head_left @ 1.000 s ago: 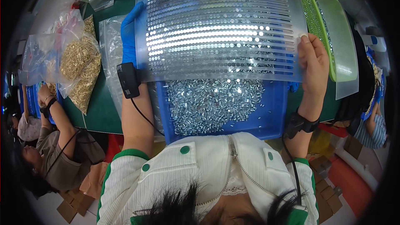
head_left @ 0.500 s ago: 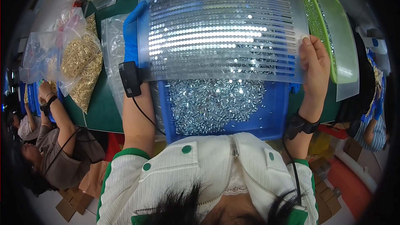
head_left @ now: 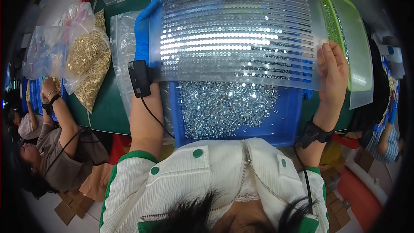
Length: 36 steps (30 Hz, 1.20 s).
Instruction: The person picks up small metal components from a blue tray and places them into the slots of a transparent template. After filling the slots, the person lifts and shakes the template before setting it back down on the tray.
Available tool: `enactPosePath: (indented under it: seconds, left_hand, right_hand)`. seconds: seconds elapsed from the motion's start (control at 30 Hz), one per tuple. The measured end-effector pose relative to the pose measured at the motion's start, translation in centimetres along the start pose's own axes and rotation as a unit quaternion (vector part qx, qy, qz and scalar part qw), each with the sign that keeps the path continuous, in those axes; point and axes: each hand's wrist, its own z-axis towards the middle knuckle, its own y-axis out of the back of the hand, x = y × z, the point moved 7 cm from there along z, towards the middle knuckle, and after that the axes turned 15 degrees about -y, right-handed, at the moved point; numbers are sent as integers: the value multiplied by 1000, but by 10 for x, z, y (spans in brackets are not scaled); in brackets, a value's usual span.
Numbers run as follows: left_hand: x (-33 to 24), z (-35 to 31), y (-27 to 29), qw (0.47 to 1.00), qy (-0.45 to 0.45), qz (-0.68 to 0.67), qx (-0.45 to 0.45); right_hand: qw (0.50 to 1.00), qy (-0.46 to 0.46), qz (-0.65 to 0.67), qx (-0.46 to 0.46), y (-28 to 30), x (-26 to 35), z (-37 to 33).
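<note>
A clear slotted plastic tray (head_left: pixel 241 77) spans the space between my hands. Rows of small silvery metal pieces fill much of its slots, with the right ends of many slots bare. My left hand (head_left: pixel 146 32), in a blue glove, grips the left edge. Bare, my right hand (head_left: pixel 333 67) has its fingers and thumb closed on the right edge. Beneath the tray stands a blue bin (head_left: pixel 284 121) holding a heap of small silvery metal cylinders (head_left: pixel 228 110). The tray hides the far part of the bin.
Bags of gold-coloured metal pieces (head_left: pixel 88 51) lie at the left, beside flat clear plastic bags (head_left: pixel 123 39). At the right is a green basket (head_left: pixel 362 67) of small pieces. A co-worker (head_left: pixel 64 146) sits at far left; another person's striped sleeve (head_left: pixel 390 144) shows at far right.
In the picture, the tray and both my hands have shifted slightly right, and so has the surrounding scene. Both hands keep their hold on the tray.
</note>
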Motion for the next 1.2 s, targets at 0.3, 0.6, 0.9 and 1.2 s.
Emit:
enactPosePath:
  seconds: [0.3,0.6,0.9,1.2]
  left_hand:
    - [2,-3,0,1000,27,-2,-13]
    - [-6,6,20,996,-30,52,-69]
    - [-11,-1,-9,997,-60,38,-23]
    - [-9,-2,-26,975,-120,171,-79]
  right_hand:
    - [1000,-2,3,17,-1,0,-1]
    - [999,0,28,24,5,-5,5]
    - [997,-45,-65,17,0,-43,37]
    - [994,-50,-95,13,7,-53,47]
